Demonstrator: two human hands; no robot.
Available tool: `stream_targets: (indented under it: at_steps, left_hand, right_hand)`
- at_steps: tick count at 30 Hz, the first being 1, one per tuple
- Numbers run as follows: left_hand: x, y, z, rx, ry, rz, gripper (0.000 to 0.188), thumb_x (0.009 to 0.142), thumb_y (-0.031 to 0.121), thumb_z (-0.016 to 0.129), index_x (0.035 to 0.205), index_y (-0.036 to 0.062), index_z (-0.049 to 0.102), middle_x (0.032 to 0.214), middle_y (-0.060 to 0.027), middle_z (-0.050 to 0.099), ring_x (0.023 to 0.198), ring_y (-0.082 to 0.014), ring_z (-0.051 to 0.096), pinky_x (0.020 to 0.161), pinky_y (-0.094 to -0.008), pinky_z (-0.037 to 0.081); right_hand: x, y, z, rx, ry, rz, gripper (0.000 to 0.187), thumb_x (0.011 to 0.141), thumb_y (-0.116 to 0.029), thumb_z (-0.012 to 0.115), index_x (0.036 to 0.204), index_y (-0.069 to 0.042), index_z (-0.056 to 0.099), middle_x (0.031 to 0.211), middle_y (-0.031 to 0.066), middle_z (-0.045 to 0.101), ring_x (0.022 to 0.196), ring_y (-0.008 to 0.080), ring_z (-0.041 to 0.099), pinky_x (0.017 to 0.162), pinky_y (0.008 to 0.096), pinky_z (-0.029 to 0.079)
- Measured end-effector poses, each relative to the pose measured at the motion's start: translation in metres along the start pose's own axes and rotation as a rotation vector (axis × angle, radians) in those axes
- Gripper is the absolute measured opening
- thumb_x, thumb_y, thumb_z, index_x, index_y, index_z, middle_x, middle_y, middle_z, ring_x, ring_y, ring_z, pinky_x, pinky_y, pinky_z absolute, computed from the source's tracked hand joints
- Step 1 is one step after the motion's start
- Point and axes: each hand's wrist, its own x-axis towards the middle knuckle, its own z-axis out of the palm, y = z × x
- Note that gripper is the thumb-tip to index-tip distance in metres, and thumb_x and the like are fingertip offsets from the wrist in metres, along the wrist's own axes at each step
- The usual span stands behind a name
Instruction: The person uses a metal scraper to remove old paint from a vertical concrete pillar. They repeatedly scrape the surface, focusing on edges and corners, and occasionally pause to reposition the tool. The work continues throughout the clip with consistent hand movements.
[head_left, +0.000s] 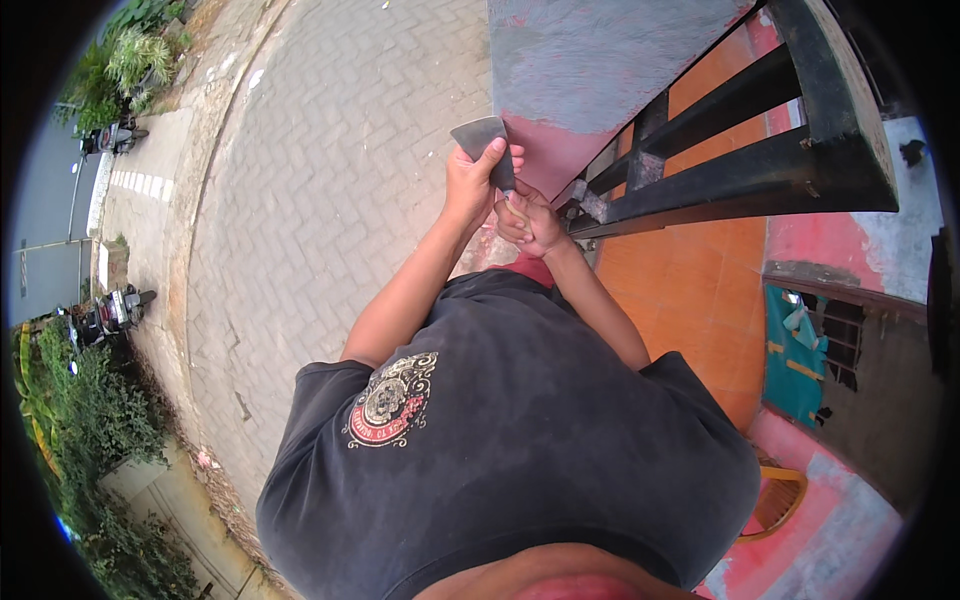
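Both hands meet in front of my body on a putty knife with a wide grey blade. My left hand is closed around the blade, its thumb pressed on the flat metal. Just below it, my right hand wraps the lower end, where a pale bit of the handle shows between the fingers. Most of the handle is hidden by the fingers. The blade's broad edge points up and away from me. Behind the hands stands a low wall, grey and roughly coated on top, pink at its lower part.
A black metal gate juts out close to my right hand. Beyond it lies an orange tiled floor, with a wooden chair at lower right. Grey paving stretches left, toward parked motorcycles and bushes.
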Motion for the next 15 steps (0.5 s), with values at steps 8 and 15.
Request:
stream_targets:
  at_steps: [8, 15]
  left_hand:
    - [0.022, 0.069, 0.004, -0.038, -0.063, 0.228, 0.028, 0.094, 0.019, 0.076, 0.105, -0.0015, 0.06, 0.09, -0.0207, 0.073, 0.073, -0.0216, 0.072, 0.068, -0.0345, 0.062]
    - [-0.013, -0.007, 0.003, -0.026, -0.043, -0.109, 0.029, 0.095, 0.02, 0.074, 0.113, 0.0011, 0.06, 0.097, -0.0184, 0.072, 0.081, -0.0218, 0.072, 0.072, -0.0342, 0.061]
  right_hand:
    - [0.055, -0.03, 0.043, -0.055, -0.045, 0.059, 0.036, 0.109, -0.032, 0.046, 0.139, -0.013, 0.049, 0.067, -0.0005, 0.043, 0.041, 0.0065, 0.033, 0.042, 0.0218, 0.031]
    - [-0.029, -0.005, 0.006, 0.082, 0.161, 0.067, 0.031, 0.108, -0.039, 0.046, 0.137, -0.026, 0.048, 0.064, 0.0002, 0.043, 0.039, 0.008, 0.034, 0.041, 0.0232, 0.031]
